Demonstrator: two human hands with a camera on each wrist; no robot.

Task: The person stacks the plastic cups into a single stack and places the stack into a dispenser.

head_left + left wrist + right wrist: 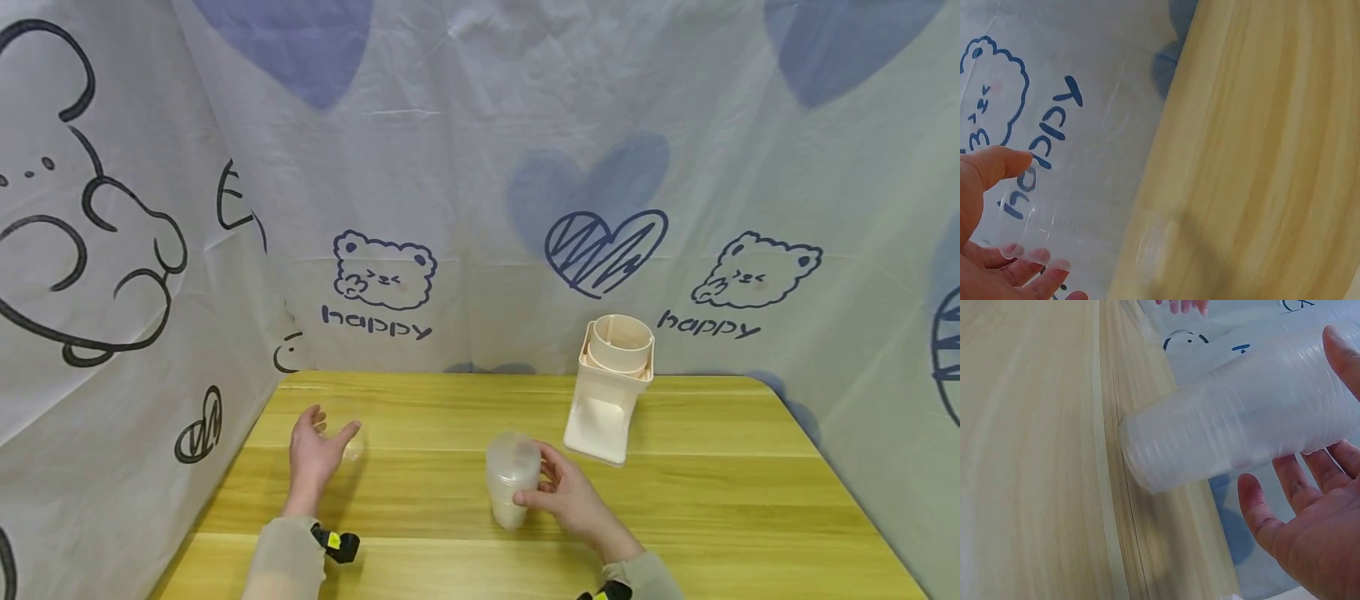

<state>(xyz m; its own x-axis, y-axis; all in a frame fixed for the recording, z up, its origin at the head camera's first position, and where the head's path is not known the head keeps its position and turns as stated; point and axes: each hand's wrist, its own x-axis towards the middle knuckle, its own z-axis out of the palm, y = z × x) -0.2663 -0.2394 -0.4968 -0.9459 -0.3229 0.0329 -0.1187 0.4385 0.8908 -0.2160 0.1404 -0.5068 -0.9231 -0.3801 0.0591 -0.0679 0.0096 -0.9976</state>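
On the left, my left hand (313,454) curves its thumb and fingers round a single clear plastic cup (352,442). The cup is hard to see in the head view. In the left wrist view, the cup (1079,231) lies between thumb and fingertips, its base turned towards the tabletop. My right hand (573,500) holds a stack of clear plastic cups (513,475) near the middle of the table, with the thumb on the near side. The right wrist view has this stack (1229,419) with fingertips touching it near its rims.
A cream plastic stand with a round holder (609,387) is at the back of the wooden table (442,417), right of the cup stack. Printed cloth (465,192) hangs behind the table and along its left and right sides.
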